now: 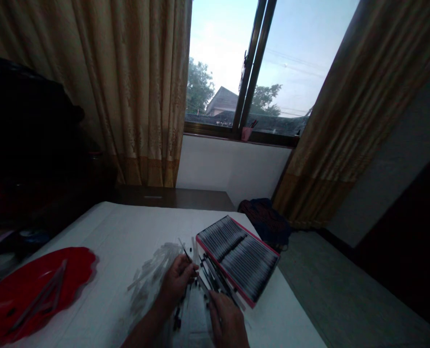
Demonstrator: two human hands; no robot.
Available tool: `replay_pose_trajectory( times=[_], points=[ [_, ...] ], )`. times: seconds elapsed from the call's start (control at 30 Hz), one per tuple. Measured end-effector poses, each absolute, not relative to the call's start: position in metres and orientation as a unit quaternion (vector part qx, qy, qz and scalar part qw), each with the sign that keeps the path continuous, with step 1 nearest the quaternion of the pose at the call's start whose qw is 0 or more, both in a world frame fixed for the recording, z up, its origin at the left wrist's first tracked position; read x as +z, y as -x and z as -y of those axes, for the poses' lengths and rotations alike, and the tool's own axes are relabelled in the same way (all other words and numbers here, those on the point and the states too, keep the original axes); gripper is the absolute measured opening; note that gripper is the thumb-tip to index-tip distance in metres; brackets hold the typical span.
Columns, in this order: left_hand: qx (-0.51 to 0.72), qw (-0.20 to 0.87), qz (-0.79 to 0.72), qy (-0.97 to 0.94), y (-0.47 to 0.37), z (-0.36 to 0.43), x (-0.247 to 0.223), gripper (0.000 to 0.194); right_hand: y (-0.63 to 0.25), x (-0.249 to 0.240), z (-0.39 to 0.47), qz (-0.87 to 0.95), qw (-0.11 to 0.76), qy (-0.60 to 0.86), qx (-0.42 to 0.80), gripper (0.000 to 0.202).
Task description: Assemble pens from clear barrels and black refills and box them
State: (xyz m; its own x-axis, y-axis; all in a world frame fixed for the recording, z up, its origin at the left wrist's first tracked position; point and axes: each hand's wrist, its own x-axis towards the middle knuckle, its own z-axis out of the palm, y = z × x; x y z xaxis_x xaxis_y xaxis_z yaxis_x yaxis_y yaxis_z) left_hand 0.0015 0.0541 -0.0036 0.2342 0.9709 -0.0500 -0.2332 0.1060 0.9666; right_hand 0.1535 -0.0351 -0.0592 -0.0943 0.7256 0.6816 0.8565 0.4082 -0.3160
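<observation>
My left hand (180, 278) is closed, thumb against fingers, round a slim dark pen-like stick (185, 251) whose pale thin end points up and away. Lower and to the right, my right hand (227, 319) is closed on a slim greyish stick (203, 285) that slants up toward the left fingertips; whether both hands hold one piece I cannot tell. Loose dark sticks (215, 278) lie between my hands and a pink-edged box (253, 302), which holds two rows of similar slim sticks (249, 261). Left of my left hand spreads a pile of clear, narrow plastic sleeves (149, 275).
A red scalloped dish (73, 268) with clear strips in it stands at the table's left. The white-covered table (127, 222) ends at right beside the floor. Dark cloth (265, 217) lies behind the box. A pink cup (246, 133) is on the windowsill.
</observation>
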Motion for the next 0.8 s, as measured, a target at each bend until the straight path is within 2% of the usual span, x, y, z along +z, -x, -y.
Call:
replay_pose_trajectory(
  times=[0.2, 0.4, 0.57, 0.67, 0.8],
  points=[
    [0.443, 0.578, -0.407, -0.551, -0.003, -0.039, -0.012, 0.035, -0.15, -0.065, 0.036, 0.722, 0.43, 0.538, -0.073, 0.025],
    [0.407, 0.59, -0.374, -0.589, 0.002, -0.017, -0.018, 0.048, -0.146, -0.066, 0.042, 0.691, 0.49, 0.529, -0.041, 0.027],
    [0.367, 0.5, -0.419, -0.663, 0.007, -0.003, -0.012, 0.027, -0.139, -0.063, 0.045, 0.672, 0.532, 0.515, -0.035, 0.027],
    [0.38, 0.476, -0.406, -0.681, 0.005, 0.003, -0.008, 0.018, -0.131, -0.062, 0.047, 0.689, 0.524, 0.502, -0.007, 0.026],
    [0.433, 0.487, -0.405, -0.642, 0.007, 0.005, 0.0, 0.024, -0.128, -0.057, 0.05, 0.69, 0.52, 0.503, 0.025, 0.027]
  ],
)
